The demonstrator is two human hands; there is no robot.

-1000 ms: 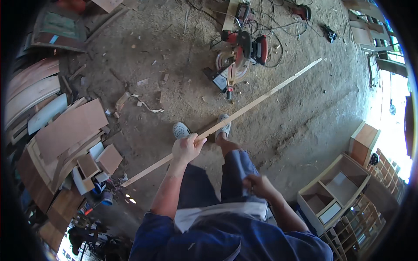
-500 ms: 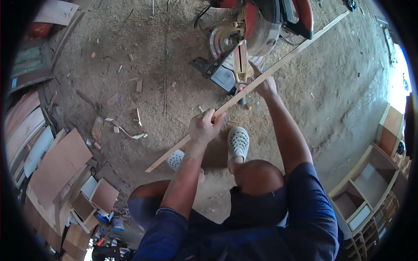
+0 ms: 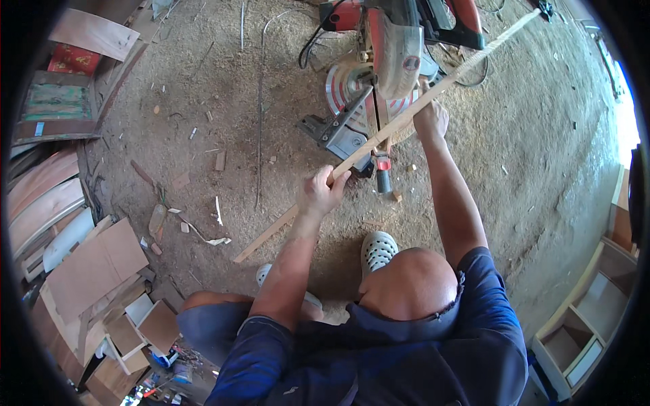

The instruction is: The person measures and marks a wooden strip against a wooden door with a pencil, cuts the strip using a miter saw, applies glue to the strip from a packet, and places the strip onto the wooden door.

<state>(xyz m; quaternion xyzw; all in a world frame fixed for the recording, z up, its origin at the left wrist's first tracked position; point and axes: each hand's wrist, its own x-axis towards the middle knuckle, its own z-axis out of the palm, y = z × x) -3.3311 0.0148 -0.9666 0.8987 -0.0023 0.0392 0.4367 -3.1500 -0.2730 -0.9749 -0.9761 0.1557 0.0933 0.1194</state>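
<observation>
A long, thin wooden strip (image 3: 379, 140) runs slantwise from beside my shoes up to the far right. My left hand (image 3: 321, 192) is closed around its lower part. Farther along, my right hand (image 3: 431, 120) grips the same strip, with its fingers partly hidden behind the wood. Beneath and beyond the strip, a red and grey miter saw (image 3: 399, 54) stands on the ground. The strip crosses over the saw's base (image 3: 352, 139) near its front; whether it touches the base I cannot tell. The saw's grey-tipped front knob (image 3: 383, 179) points toward me.
Sawdust and small wood offcuts (image 3: 221, 161) litter the dirt floor. Boards and panels (image 3: 98, 267) lean in a heap at the left. An open wooden cabinet frame (image 3: 575, 331) stands at the lower right. A black cable (image 3: 308, 51) loops beside the saw.
The saw now appears nearer and lower in view. My right hand has moved slightly farther out with the strip, which lies more over the saw base. My left hand keeps its grip.
</observation>
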